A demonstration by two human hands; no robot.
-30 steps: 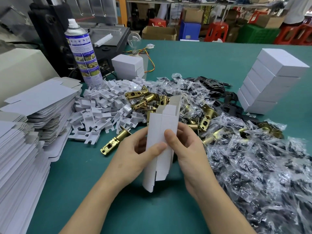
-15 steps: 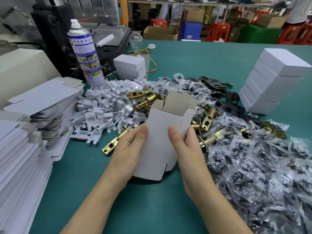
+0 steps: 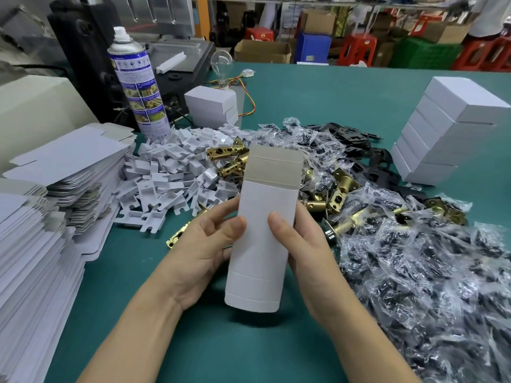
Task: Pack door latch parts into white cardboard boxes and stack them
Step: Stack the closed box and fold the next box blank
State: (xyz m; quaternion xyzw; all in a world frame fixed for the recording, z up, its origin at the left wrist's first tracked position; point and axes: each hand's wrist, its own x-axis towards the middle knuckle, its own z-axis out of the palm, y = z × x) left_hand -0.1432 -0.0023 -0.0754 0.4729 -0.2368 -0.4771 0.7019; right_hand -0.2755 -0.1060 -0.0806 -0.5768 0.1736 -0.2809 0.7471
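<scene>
One white box [image 3: 266,205], top flap open | left grip [image 3: 204,244] clasps left edge | right grip [image 3: 307,244] clasps right edge

No legible text, spray can [image 3: 138,87] label with picture panels, wording apparently too blurred to read

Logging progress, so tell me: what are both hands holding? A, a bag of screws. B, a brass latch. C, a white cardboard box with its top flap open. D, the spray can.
C: the left hand and right hand grip the white cardboard box, its grey top flap standing open.
</scene>
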